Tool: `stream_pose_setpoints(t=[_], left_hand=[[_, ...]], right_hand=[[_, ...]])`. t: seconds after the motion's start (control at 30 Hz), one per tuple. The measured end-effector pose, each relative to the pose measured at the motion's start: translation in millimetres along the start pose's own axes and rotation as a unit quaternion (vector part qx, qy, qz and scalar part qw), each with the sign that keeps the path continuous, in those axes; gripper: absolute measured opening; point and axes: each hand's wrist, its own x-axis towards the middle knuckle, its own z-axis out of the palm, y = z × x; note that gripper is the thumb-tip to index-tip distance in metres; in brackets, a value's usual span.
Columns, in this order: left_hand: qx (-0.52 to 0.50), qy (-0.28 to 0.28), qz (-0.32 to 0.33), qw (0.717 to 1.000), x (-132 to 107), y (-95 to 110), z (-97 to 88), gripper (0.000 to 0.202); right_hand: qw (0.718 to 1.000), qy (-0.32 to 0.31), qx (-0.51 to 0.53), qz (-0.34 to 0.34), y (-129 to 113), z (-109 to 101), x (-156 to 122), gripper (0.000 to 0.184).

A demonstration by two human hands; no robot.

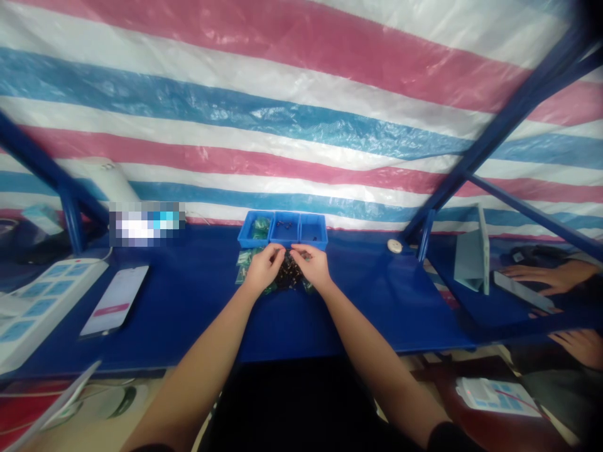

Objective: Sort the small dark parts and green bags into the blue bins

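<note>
My left hand and my right hand are side by side over the table, thumbs and fingers pinched. Whatever is between the fingertips is too small to make out. Below and between the hands lies a heap of small dark parts with brassy glints. Small clear and greenish plastic bags lie to the left of the heap, partly under my left hand. Just beyond my fingertips stand three joined blue bins: the left bin holds greenish bags, the middle bin a few dark pieces, the right bin a tiny dark piece.
A phone and a white power strip lie on the blue table at left. A round pale object sits at right, near a blue frame post. Beyond it, another person's hand is by a phone.
</note>
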Motion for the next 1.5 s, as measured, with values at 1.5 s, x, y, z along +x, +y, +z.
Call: stream_pose_setpoints(t=[1.5], left_hand=[[0.004, 0.002, 0.021, 1.0, 0.5, -4.7, 2.4, 0.026]], right_hand=[[1.0, 0.0, -0.002, -0.005, 0.4, 0.0, 0.1, 0.027]])
